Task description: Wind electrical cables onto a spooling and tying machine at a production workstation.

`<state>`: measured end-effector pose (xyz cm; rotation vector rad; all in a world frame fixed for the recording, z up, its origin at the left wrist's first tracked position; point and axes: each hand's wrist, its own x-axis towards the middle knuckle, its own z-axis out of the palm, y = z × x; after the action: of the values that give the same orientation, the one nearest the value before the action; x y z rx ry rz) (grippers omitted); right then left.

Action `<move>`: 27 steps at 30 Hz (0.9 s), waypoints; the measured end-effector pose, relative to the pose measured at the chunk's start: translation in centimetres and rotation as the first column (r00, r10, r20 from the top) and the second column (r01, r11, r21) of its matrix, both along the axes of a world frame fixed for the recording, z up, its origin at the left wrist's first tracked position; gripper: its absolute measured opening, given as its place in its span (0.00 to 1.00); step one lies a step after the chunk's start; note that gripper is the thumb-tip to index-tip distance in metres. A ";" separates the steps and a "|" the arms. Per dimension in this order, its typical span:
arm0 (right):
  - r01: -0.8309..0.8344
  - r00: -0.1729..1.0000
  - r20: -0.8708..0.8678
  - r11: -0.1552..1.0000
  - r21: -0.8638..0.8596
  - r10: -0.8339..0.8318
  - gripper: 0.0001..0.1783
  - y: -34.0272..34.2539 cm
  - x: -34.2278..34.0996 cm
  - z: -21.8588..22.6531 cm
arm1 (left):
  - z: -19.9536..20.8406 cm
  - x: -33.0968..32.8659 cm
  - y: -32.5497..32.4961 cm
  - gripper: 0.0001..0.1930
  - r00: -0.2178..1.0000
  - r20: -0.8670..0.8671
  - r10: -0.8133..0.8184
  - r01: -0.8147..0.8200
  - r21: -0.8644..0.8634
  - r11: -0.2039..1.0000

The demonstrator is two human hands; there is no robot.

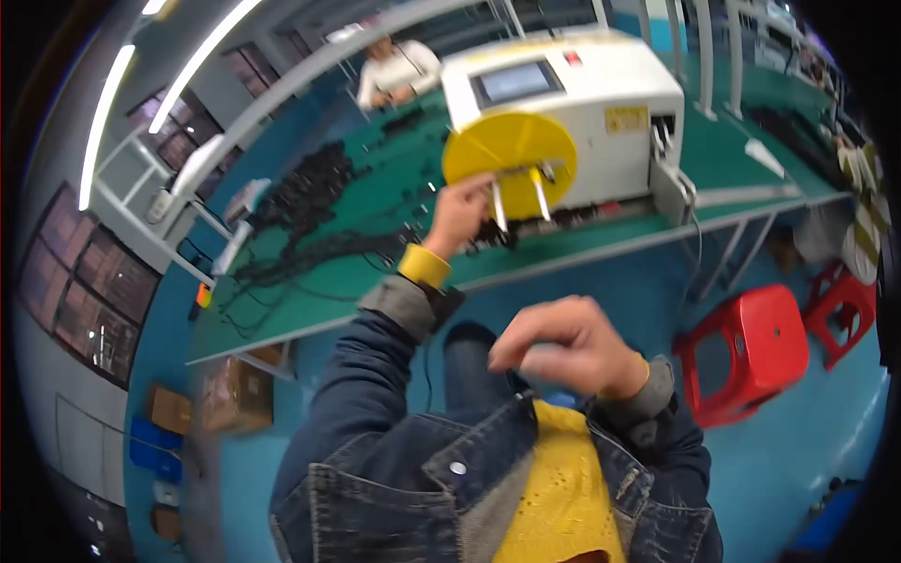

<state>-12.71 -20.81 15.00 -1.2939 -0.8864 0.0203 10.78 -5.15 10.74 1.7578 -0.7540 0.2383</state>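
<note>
My left hand reaches up to the round yellow disc on the front of a white benchtop machine. Its fingers are closed by the metal bar across the disc; what they grip is hidden. Two pale pegs, a left peg and a right peg, stick out of the disc toward me. In front of my body, my right hand is raised with its fingers curled toward the thumb. It is blurred, and anything in it cannot be made out.
Black cables lie heaped on the green table, left of the machine. Across the table sits a person in a white top. Red stools stand on the blue floor at right. Cardboard boxes are under the table's left end.
</note>
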 end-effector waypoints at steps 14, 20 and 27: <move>0.197 0.921 -0.283 0.947 -0.255 -0.268 0.12 -1.8 7.9 -12.6 | -1.2 0.0 0.7 0.13 0.945 0.239 0.222 -0.229 -0.002 0.974; -0.056 0.883 -0.415 0.828 -0.558 -0.219 0.13 2.9 8.1 -16.1 | -2.1 -0.8 0.0 0.13 0.927 0.199 0.319 -0.315 -0.052 0.948; -0.053 0.740 -0.187 0.222 -0.974 -0.646 0.14 4.7 4.1 -17.1 | -2.1 -1.3 -0.9 0.13 0.922 0.061 0.383 -0.370 -0.155 0.916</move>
<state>-8.61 -16.09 -2.08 -2.4488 0.1235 0.7189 9.51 -6.07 8.60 1.7540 -0.4412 0.6216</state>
